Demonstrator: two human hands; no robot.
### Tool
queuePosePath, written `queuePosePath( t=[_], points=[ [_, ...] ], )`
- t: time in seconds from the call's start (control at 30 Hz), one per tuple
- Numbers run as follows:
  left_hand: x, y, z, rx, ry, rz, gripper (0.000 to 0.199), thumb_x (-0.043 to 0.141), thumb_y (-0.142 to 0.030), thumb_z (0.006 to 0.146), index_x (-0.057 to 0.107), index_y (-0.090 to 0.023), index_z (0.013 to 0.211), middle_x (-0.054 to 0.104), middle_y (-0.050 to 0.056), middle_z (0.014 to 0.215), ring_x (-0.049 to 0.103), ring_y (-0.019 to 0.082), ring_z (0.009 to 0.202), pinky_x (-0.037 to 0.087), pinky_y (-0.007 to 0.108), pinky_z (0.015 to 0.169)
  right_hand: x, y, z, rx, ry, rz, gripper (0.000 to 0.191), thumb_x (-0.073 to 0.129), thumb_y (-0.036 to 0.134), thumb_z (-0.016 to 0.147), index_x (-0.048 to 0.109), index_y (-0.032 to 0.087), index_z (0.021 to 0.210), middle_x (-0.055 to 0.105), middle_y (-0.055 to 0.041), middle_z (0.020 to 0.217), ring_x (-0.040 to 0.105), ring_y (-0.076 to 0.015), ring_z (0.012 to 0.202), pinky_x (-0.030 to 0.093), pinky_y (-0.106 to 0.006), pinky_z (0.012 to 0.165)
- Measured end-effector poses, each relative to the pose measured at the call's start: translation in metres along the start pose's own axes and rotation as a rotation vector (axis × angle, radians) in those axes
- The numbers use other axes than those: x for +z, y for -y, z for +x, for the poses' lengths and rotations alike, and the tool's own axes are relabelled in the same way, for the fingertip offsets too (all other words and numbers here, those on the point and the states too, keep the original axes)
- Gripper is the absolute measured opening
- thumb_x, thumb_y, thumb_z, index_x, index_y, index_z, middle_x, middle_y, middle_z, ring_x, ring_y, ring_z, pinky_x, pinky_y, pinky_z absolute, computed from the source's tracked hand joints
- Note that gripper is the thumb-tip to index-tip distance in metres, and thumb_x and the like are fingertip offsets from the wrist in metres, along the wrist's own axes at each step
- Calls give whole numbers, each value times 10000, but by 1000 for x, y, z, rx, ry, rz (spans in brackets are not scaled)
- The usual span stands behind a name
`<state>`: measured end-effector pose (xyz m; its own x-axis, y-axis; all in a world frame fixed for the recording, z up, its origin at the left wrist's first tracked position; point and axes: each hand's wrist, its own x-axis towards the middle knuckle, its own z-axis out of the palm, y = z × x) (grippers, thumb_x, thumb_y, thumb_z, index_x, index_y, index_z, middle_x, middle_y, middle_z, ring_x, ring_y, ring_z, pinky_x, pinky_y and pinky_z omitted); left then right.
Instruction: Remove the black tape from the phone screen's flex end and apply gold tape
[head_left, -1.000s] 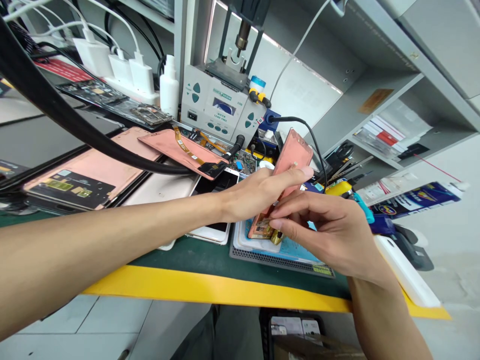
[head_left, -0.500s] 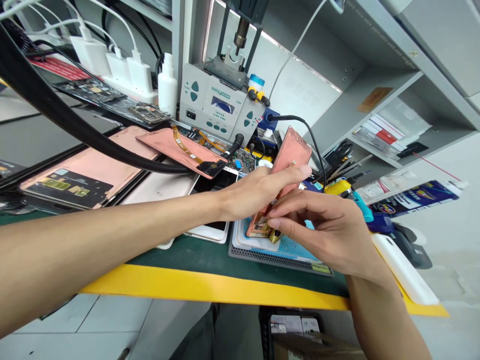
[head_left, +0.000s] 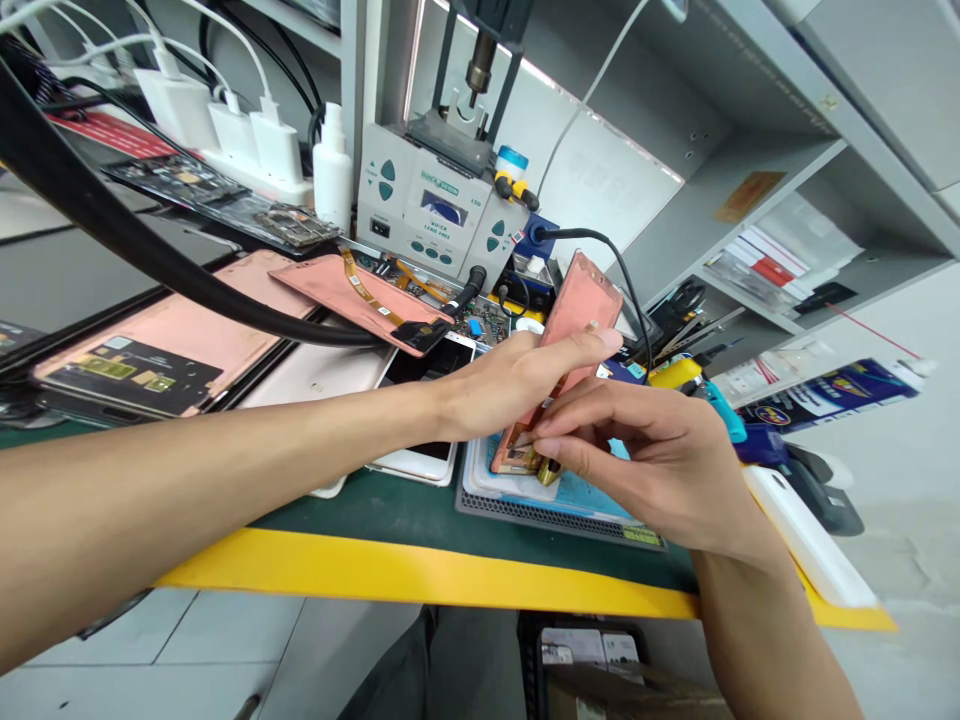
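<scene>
Over the green bench [head_left: 360, 520], above a grey-rimmed repair mat [head_left: 555, 520], the left hand [head_left: 510, 385] firmly grips a copper-backed phone panel [head_left: 581, 300] between thumb and fingers, its long axis tilted up and away from a lower end just over the mat. The right hand [head_left: 645, 455] is nearer that lower end, its fingertips [head_left: 547, 425] pinched close against it beside a small gold part [head_left: 549, 473]; whether they hold anything cannot be told.
</scene>
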<state>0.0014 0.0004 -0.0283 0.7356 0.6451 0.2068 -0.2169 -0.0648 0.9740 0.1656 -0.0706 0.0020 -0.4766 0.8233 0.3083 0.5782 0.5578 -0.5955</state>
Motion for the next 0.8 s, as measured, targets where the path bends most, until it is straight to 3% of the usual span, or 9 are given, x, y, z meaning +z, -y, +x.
queuePosePath(
  t=[0.3, 0.8],
  points=[
    [1, 0, -1, 12, 5, -10, 594, 473, -588, 941, 387, -200, 499, 371, -20, 514, 352, 118, 538, 307, 288, 538, -2, 1, 0, 1, 16, -13, 81, 712, 135, 893, 742, 209, 912, 775, -14, 840, 699, -142, 703, 524, -248, 582],
    [1, -3, -4, -11, 9, -17, 597, 463, -568, 948, 444, -182, 494, 406, -8, 500, 395, 107, 529, 310, 246, 489, -2, 0, 0, 0, 27, -14, 104, 703, 111, 886, 735, 207, 909, 759, 1, 802, 680, -124, 678, 507, -225, 572]
  ],
)
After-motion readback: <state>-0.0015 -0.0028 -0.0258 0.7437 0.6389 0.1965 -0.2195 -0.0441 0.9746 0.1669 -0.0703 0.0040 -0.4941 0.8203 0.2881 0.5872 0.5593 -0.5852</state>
